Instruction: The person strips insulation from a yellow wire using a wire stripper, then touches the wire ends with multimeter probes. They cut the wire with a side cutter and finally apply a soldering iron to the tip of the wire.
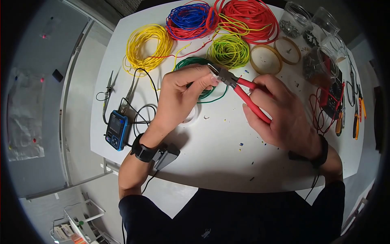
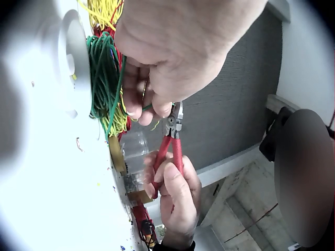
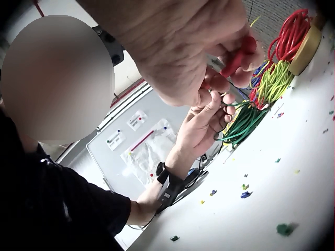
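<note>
Between thumb and fingers, my left hand (image 1: 178,95) pinches the end of a green wire (image 2: 148,106). My right hand (image 1: 280,112) grips a pair of pliers (image 1: 250,102) by its red handles. The metal head of the pliers (image 2: 174,123) is right at the left thumb and fingertips, where the green wire meets it in the left wrist view. Behind the left hand lies a green wire coil (image 1: 189,62), partly hidden by that hand. A white ring-shaped roll (image 1: 191,117) sits under the left wrist, mostly covered.
Yellow (image 1: 148,46), blue (image 1: 187,20), red (image 1: 248,20) and yellow-green coils (image 1: 229,52) lie along the back. Tape rings (image 1: 266,59) and clear jars (image 1: 319,65) stand right of them. A handheld oscilloscope (image 1: 117,130) lies left, a red multimeter (image 1: 331,95) right. Scraps dot the table.
</note>
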`<action>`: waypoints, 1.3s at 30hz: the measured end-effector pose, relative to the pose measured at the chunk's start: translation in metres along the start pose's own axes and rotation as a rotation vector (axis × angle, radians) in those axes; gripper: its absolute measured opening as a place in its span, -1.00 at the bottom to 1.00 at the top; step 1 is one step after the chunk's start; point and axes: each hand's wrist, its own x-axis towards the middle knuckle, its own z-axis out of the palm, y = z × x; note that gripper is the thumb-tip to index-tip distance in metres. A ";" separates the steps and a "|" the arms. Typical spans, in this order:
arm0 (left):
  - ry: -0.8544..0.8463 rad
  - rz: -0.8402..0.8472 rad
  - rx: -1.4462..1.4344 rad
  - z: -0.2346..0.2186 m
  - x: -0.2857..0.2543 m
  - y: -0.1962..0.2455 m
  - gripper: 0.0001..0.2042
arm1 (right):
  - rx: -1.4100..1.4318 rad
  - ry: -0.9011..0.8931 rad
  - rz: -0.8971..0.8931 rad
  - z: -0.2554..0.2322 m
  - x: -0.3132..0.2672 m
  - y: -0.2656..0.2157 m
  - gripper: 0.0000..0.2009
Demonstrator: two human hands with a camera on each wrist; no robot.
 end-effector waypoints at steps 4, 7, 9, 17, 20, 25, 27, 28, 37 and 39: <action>-0.010 0.013 0.028 -0.001 0.000 -0.001 -0.81 | -0.009 -0.005 -0.006 -0.001 0.000 0.001 -0.81; -0.025 0.020 0.062 -0.002 0.001 0.000 -0.80 | 0.002 -0.023 0.003 -0.003 0.000 0.000 -0.81; -0.031 0.012 0.072 -0.002 0.001 -0.001 -0.80 | -0.026 -0.013 -0.019 -0.002 0.000 0.001 -0.81; -0.039 0.001 0.085 -0.003 0.001 -0.002 -0.80 | -0.037 0.009 -0.054 -0.001 0.001 0.003 -0.81; -0.041 0.002 0.071 -0.003 0.001 -0.003 -0.80 | -0.032 0.020 -0.061 0.001 0.000 0.004 -0.82; -0.047 0.019 0.088 -0.002 0.002 -0.001 -0.82 | -0.052 0.009 -0.046 0.000 -0.002 0.002 -0.83; -0.046 0.008 0.086 -0.001 0.002 0.000 -0.82 | -0.064 -0.003 -0.026 0.001 -0.003 0.002 -0.82; -0.046 -0.003 0.086 -0.001 0.002 0.001 -0.82 | -0.064 -0.002 -0.026 0.001 -0.003 0.003 -0.82; -0.037 0.046 0.104 -0.003 0.000 -0.003 -0.85 | -0.067 0.024 -0.047 -0.002 0.001 0.003 -0.80; -0.033 0.042 0.105 -0.003 0.000 -0.004 -0.85 | -0.097 0.051 -0.081 -0.001 0.001 0.004 -0.78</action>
